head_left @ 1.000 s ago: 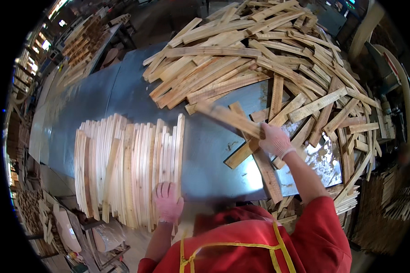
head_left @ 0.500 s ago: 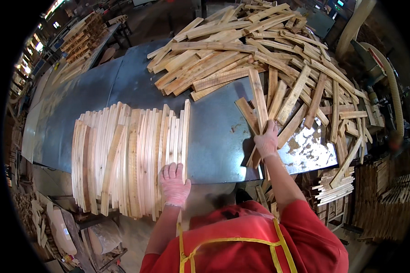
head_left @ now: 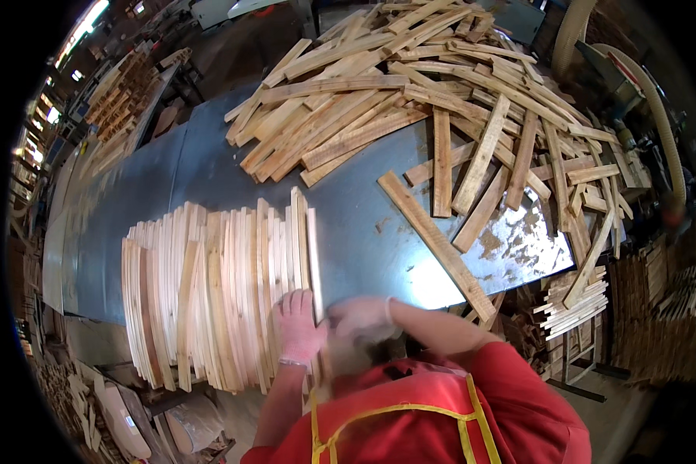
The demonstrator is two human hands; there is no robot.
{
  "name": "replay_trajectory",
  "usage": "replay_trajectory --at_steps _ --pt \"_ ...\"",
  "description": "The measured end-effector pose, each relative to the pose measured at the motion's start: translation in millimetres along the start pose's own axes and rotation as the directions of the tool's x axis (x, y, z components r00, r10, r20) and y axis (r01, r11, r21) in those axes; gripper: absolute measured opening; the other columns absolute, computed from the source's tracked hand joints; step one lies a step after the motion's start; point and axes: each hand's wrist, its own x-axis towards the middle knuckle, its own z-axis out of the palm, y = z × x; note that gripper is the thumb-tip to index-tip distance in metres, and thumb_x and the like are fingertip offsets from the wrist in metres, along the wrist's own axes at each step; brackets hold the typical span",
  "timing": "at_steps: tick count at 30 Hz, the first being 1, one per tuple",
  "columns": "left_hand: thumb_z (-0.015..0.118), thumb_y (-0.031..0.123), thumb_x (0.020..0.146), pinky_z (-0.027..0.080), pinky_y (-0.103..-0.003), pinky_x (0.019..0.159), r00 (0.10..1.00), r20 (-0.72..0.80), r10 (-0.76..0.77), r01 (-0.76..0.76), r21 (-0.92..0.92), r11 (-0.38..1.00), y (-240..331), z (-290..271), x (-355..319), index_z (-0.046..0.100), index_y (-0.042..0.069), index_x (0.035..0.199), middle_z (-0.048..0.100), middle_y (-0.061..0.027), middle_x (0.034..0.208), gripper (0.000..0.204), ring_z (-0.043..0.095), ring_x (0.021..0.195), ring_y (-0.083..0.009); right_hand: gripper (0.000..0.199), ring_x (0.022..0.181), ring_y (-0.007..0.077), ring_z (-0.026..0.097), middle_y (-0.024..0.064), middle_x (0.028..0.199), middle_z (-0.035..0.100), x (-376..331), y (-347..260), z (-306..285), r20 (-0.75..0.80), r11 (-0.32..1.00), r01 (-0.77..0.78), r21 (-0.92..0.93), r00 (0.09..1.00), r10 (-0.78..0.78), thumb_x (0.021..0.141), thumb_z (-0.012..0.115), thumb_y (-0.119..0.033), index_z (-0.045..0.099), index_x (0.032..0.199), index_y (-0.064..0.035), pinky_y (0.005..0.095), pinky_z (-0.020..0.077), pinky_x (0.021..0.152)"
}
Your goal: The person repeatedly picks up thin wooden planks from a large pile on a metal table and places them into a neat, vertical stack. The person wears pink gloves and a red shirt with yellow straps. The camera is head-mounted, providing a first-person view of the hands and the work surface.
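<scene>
A: Where is the row of sticks (head_left: pixel 209 286) being kept?
B: It is being carried on the left part of the grey desk (head_left: pixel 356 232), its near ends being left to stick out past the front edge.
A: What is being touched by the left hand (head_left: pixel 298 329)?
B: The right part of the row is being covered by it, near the front, with the fingers being laid over the sticks. Whether anything is being pinched in that grip cannot be told.
A: And the right hand (head_left: pixel 359 315)?
B: It is being held just beside the left hand, at the lower end of the end stick (head_left: pixel 315 263) on the row's right side. Its grip is being blurred, so whether it is being spread or closed cannot be told.
A: What else is being borne by the desk?
B: A loose board (head_left: pixel 438 246) is being supported at a slant to the right of the hands, its near end being brought to the front edge. Behind it, the far right part is being covered by a jumbled pile of boards (head_left: pixel 379 85).
</scene>
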Motion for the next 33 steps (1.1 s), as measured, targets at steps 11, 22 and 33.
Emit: replay_trajectory --at_steps 11,22,33 --pt "0.074 0.020 0.070 0.029 -0.059 0.125 0.991 -0.133 -0.019 0.023 0.031 0.999 17 3 10 0.054 0.005 0.141 0.050 -0.0139 0.142 0.075 0.043 0.142 -0.0367 0.076 0.128 0.0437 0.061 0.0288 0.136 0.060 -140 92 -314 -0.969 0.732 -0.636 0.245 -0.135 0.207 0.084 0.080 -0.031 0.051 0.148 -0.0002 0.0480 0.0503 0.109" --pt "0.073 0.021 0.070 0.031 -0.059 0.124 0.989 -0.145 -0.038 0.046 0.052 0.998 19 4 2 0.055 0.005 0.139 0.051 -0.0140 0.143 0.073 0.044 0.142 -0.0373 0.070 0.122 0.0451 0.061 0.0220 0.139 0.058 -184 105 -66 -0.903 0.798 -0.496 -0.343 0.407 -0.136 0.077 0.071 -0.007 0.052 0.144 -0.0075 0.0531 0.0537 0.102" --pt "0.071 0.028 0.079 0.033 -0.056 0.121 0.985 -0.172 0.008 -0.011 -0.016 1.000 13 0 8 0.059 0.007 0.132 0.056 -0.0125 0.135 0.058 0.047 0.137 -0.0347 0.090 0.105 0.0442 0.070 0.0269 0.114 0.069 -112 30 -58 -0.818 0.943 -0.297 0.149 0.499 0.286 0.076 0.084 -0.023 0.043 0.154 -0.0039 0.0487 0.0570 0.098"
